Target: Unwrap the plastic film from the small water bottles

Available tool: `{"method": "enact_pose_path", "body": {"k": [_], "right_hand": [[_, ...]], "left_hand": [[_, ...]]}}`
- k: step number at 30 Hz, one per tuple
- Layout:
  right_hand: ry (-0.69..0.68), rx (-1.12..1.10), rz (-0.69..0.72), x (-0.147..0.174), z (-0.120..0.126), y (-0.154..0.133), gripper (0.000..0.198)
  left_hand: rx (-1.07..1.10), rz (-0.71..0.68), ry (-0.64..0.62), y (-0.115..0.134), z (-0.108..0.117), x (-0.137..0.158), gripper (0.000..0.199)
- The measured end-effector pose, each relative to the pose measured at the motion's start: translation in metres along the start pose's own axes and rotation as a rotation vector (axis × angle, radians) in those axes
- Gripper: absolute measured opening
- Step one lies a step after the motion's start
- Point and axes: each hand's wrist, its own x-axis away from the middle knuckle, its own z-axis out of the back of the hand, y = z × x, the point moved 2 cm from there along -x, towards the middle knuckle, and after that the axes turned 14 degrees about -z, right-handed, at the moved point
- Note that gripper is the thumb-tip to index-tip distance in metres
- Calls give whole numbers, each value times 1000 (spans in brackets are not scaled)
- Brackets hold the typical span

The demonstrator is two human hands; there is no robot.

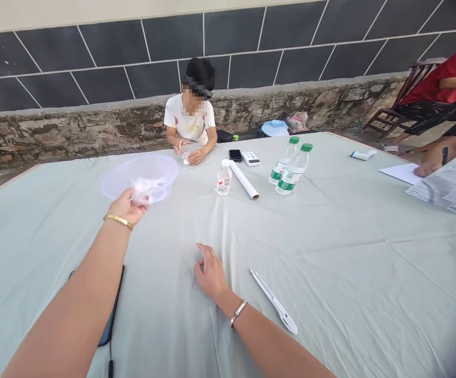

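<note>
My left hand point(127, 206) is stretched forward at the near rim of a see-through purple basin point(114, 173). Its fingers are closed on a whitish, crumpled bundle that looks like thin clear plastic point(144, 190); whether they also grip the basin is unclear. Low over the middle of the cloth, my right hand point(211, 272) holds nothing, its index finger stretched out and the others loosely bent. To the right of it lies a white utility knife point(274, 302). A phone point(112, 315) with a cable is partly hidden under my left forearm.
A small clear bottle point(224, 179), a white roll point(244, 180), a black phone point(235, 155), a white device point(250, 158) and two green-capped bottles point(290, 176) stand or lie ahead. A person point(190, 118) sits opposite, handling a small bottle. Papers point(448, 184) lie at right.
</note>
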Motion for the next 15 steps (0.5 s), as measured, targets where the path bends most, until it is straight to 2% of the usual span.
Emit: {"method": "enact_pose_path", "body": {"k": [2, 4, 7, 9, 12, 15], "right_hand": [[-7, 21, 0, 1, -1, 0, 53], [-17, 29, 1, 2, -2, 0, 52], [-26, 31, -5, 2, -1, -1, 52], [-33, 34, -6, 2, -1, -2, 52], [-40, 59, -1, 1, 1, -5, 53], [-32, 126, 19, -2, 1, -10, 54]], "left_hand": [[-12, -31, -21, 8, -23, -27, 27], [-63, -34, -41, 5, -33, -42, 38], [-96, -47, -54, -16, -23, -34, 38], [-79, -58, -129, -40, -4, -8, 30], [-148, -19, -275, -86, 34, 53, 24], [-300, -59, -260, -131, 74, 119, 30]]}}
